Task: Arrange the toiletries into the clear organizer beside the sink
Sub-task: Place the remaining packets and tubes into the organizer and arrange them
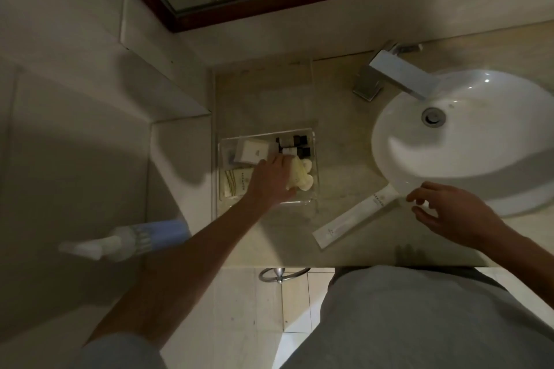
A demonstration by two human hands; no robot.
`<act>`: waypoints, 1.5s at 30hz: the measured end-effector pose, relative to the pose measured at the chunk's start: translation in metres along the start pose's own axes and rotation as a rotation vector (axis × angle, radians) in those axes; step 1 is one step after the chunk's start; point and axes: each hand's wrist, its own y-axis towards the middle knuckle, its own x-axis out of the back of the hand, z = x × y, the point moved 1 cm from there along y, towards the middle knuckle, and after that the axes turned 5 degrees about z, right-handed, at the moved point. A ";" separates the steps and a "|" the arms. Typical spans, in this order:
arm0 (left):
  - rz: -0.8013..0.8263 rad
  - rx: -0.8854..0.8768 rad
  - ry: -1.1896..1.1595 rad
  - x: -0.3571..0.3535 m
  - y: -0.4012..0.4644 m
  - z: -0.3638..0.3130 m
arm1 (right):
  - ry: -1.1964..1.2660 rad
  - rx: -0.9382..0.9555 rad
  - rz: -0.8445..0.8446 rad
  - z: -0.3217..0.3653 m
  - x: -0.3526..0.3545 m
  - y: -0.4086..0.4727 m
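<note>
While the left hand (pixel 271 178) rests curled over pale cream bottles (pixel 301 178) inside the clear organizer (pixel 311 141), grip unclear, dark-capped bottles sit just beyond its fingertips; the right hand (pixel 449 213) hovers half-open, empty, beside a long white sachet (pixel 356 216).

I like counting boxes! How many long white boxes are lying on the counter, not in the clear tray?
1. The long white box lies on the counter between the clear tray and the sink, near the right hand. The arms may hide others.
</note>
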 end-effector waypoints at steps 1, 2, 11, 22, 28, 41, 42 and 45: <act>0.007 -0.002 0.004 -0.002 0.001 0.001 | -0.004 0.002 -0.009 -0.001 0.001 -0.001; 0.009 -0.011 0.014 -0.002 0.001 0.003 | -0.005 0.001 -0.017 -0.002 0.001 -0.003; 0.001 -0.108 0.144 0.003 -0.007 0.012 | -0.002 -0.007 0.003 -0.013 -0.006 -0.008; -0.109 -0.186 0.111 0.012 -0.014 0.002 | 0.013 -0.011 0.001 -0.023 -0.009 -0.013; -0.012 -0.142 0.067 0.006 -0.010 0.015 | 0.009 -0.025 0.024 -0.023 -0.009 -0.014; 0.101 -0.174 -0.183 -0.049 -0.020 -0.173 | 0.035 -0.035 0.019 -0.020 -0.007 -0.014; 0.102 -0.169 -0.167 -0.055 -0.022 -0.174 | 0.040 -0.033 0.014 -0.020 -0.007 -0.014; 0.068 -0.176 -0.183 -0.054 -0.028 -0.168 | 0.040 -0.017 -0.009 -0.019 -0.007 -0.010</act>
